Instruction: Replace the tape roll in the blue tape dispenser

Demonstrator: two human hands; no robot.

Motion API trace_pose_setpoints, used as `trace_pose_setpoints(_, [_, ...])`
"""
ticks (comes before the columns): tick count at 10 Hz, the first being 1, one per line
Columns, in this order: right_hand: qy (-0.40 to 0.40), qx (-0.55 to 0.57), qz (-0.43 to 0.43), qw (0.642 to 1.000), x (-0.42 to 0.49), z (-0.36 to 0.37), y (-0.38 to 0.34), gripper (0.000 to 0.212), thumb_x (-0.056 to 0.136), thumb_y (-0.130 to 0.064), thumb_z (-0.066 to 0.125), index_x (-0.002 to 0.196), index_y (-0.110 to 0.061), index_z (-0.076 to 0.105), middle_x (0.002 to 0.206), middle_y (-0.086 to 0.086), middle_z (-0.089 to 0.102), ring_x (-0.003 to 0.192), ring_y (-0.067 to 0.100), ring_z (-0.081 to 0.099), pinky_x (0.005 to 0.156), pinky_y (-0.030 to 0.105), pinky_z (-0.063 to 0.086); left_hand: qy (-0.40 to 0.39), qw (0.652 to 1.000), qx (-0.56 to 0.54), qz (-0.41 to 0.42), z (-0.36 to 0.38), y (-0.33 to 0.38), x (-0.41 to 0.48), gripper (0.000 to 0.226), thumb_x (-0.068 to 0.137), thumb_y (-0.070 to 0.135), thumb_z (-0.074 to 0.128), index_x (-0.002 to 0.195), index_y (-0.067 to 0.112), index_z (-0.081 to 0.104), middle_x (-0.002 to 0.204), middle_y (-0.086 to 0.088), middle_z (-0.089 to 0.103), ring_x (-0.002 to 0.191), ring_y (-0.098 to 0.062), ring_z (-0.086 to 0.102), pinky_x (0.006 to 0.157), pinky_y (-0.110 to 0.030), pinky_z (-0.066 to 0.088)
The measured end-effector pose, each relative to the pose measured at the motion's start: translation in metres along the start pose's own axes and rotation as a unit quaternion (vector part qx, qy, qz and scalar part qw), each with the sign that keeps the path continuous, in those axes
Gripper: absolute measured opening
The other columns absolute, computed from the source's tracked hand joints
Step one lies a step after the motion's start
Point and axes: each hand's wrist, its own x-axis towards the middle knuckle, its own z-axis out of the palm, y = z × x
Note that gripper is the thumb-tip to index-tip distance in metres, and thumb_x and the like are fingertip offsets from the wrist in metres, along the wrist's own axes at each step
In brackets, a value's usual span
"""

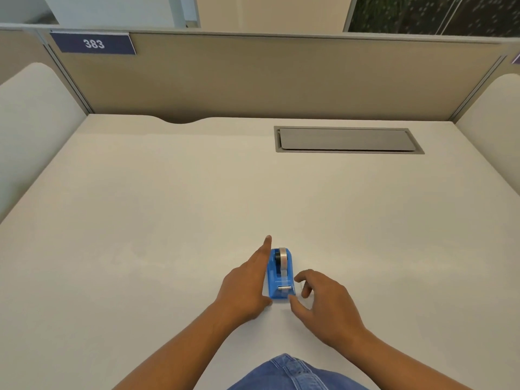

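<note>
The blue tape dispenser (279, 277) stands on the white desk (168, 220), close in front of me, with its metal cutter facing me. A tape roll (282, 258) on a dark core sits in its far end, and a strip runs down to the cutter. My left hand (244, 285) lies flat against the dispenser's left side, index finger stretched past it and thumb at its near corner. My right hand (323, 302) hovers at the near right corner with fingers curled and thumb apart. A small pale bit shows between them; I cannot tell what it is.
A grey cable hatch (347, 139) is set into the desk at the back right. A beige partition (267, 77) with a sign reading 383 (94, 43) closes off the far edge. Padded side panels stand at left and right.
</note>
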Motion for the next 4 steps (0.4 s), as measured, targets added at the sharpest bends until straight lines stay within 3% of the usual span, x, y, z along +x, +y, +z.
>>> trace_pose_setpoints(1, [0.042,0.003,-0.013,0.999,0.006,-0.011,0.009,0.017,0.085,-0.042,0.065,0.099,-0.035,0.058,0.077,-0.018,0.056,0.064,0.002,0.054,0.058,0.010,0.038,0.042,0.999,0.017,-0.004,-0.006,-0.001,-0.002,0.103,0.084,0.021,0.072,0.148,0.044,-0.005,0.159,0.011,0.026,0.135,-0.018,0.043,0.105,-0.034,0.041])
trace_pose_setpoints(2, [0.105,0.006,-0.042,0.994,0.019,-0.018,0.023,0.004,0.089,-0.026,0.065,0.091,-0.026,0.062,0.077,-0.015,0.058,0.067,0.002,0.049,0.061,0.019,0.039,0.131,0.991,-0.013,0.010,-0.010,-0.003,0.001,0.059,0.097,0.025,0.053,0.148,0.035,0.024,0.156,0.011,0.031,0.135,-0.014,0.042,0.108,-0.031,0.036])
trace_pose_setpoints(3, [0.152,-0.014,-0.071,0.986,0.034,-0.021,0.035,0.008,0.094,-0.018,0.055,0.093,-0.018,0.063,0.089,-0.005,0.062,0.084,0.014,0.053,0.072,0.026,0.043,0.164,0.986,-0.012,-0.020,-0.007,-0.006,0.004,0.042,0.102,0.034,0.037,0.144,0.026,0.038,0.155,0.010,0.033,0.138,-0.012,0.036,0.112,-0.029,0.027])
trace_pose_setpoints(4, [0.168,-0.017,-0.054,0.984,0.044,-0.017,0.049,0.020,0.097,-0.017,0.046,0.103,-0.016,0.065,0.105,0.000,0.065,0.100,0.018,0.055,0.086,0.028,0.043,0.169,0.984,0.026,-0.042,0.003,-0.019,0.009,0.047,0.102,0.038,0.034,0.146,0.022,0.034,0.157,0.006,0.030,0.144,-0.013,0.026,0.117,-0.031,0.020])
